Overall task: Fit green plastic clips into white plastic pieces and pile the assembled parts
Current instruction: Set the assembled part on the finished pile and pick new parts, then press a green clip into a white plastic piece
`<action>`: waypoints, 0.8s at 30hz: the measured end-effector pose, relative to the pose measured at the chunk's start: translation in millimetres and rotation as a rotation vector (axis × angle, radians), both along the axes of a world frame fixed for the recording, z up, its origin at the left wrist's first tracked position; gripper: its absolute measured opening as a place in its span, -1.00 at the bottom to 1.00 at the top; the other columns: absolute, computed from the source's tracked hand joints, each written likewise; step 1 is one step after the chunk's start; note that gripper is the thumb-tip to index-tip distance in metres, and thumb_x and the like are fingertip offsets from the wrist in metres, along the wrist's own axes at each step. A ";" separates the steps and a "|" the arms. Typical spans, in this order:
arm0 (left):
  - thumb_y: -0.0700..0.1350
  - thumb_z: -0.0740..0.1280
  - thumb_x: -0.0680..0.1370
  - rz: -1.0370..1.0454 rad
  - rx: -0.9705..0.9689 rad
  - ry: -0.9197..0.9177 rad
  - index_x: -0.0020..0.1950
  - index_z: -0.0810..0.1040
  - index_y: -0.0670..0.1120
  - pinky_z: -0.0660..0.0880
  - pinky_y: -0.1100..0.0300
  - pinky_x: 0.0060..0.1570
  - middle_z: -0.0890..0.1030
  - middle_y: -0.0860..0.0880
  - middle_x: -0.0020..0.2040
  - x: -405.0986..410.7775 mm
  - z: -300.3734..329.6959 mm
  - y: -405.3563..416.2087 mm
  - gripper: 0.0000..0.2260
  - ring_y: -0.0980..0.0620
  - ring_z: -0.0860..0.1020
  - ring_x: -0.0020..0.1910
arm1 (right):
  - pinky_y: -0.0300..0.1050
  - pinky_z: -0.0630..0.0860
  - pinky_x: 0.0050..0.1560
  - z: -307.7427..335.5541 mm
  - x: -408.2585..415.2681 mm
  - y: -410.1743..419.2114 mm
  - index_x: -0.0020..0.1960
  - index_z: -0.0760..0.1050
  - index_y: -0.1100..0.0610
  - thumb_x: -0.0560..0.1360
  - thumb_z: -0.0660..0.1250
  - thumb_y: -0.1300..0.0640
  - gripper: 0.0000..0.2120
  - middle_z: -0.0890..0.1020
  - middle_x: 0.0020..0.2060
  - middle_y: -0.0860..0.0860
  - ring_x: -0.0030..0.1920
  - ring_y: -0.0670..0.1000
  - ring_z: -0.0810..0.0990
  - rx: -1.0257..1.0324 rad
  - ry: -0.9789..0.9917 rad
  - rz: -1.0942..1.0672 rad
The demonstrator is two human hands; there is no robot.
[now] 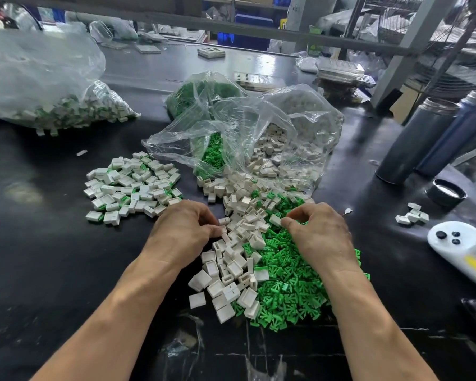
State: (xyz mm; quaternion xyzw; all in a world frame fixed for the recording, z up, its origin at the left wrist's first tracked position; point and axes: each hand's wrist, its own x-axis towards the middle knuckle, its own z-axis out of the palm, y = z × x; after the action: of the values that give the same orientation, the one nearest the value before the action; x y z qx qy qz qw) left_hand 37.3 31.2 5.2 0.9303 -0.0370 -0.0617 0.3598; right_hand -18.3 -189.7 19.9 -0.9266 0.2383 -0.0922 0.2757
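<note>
Currently, head view only. Both hands work over a mixed heap at the near middle of the black table (52, 270).

Left hand (184, 229): fingers curled, thumb and fingertips pinching a white piece (224, 220) at the left edge of the heap. Whether a clip is already seated in it cannot be told.

Right hand (322, 235): fingers curled, tips pressed together over the green clips; what they pinch is too small to make out. One white piece (275, 220) lies just beside the fingertips, contact uncertain.

Heap: loose white pieces (231, 270) run in a band from the bag mouth toward the near edge; green clips (286, 287) spread to their right, under the right wrist. The two kinds overlap along the middle.

Assembled pile (134, 185): white parts with green showing at the edges, left of the heap and beyond the left hand, apart from the loose stock.

Clear bags (259, 127) lie open behind the heap, one with green clips, one with white pieces spilling toward the hands. A large bag (39, 78) at far left holds white and green parts.

Right side: two dark cylinders (423, 138), a black lid (447, 192), a few white pieces (412, 215) set apart, and a white device (455, 240) with dark buttons.
</note>
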 end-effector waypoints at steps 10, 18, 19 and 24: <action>0.01 0.60 0.44 0.015 -0.071 -0.002 -0.17 0.65 0.07 0.43 0.30 -0.26 0.66 0.16 -0.22 -0.7 -1.0 -4.4 -0.85 0.24 0.60 -0.20 | 0.03 0.50 0.28 7.0 -2.2 -0.1 -0.19 0.61 -0.07 0.50 0.50 -0.16 -0.79 0.64 0.02 -0.08 0.11 0.05 0.59 -0.092 0.128 0.023; -0.02 0.58 0.47 0.013 -0.126 0.004 -0.14 0.64 0.06 0.43 0.31 -0.28 0.68 0.12 -0.23 -2.0 0.0 -3.1 -0.87 0.19 0.61 -0.23 | 0.10 0.47 0.34 6.6 -5.2 2.2 -0.10 0.66 -0.17 0.50 0.50 -0.16 -0.90 0.58 -0.01 -0.10 0.17 0.04 0.54 -0.032 0.076 0.109; -0.01 0.58 0.47 0.017 -0.127 0.000 -0.14 0.64 0.07 0.43 0.30 -0.28 0.68 0.12 -0.23 -2.1 0.5 -2.9 -0.87 0.19 0.61 -0.24 | 0.10 0.46 0.36 6.6 -5.0 3.4 -0.09 0.66 -0.18 0.50 0.51 -0.17 -0.91 0.57 0.00 -0.10 0.18 0.05 0.53 -0.034 0.080 0.120; -0.02 0.56 0.49 0.019 -0.156 -0.025 -0.11 0.63 0.05 0.60 0.18 -0.15 0.70 0.10 -0.21 -3.2 4.7 -1.9 -0.88 0.15 0.65 -0.20 | 0.12 0.42 0.39 4.8 -3.3 9.7 -0.07 0.66 -0.20 0.50 0.49 -0.22 -0.88 0.55 0.05 -0.11 0.22 0.03 0.48 -0.061 0.117 0.164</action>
State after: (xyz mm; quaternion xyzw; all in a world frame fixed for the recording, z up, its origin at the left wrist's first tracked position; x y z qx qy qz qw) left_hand 34.1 29.4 9.9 0.9004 -0.0373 -0.0433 0.4313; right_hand -21.6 -180.0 24.7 -0.9548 0.1744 -0.0224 0.2397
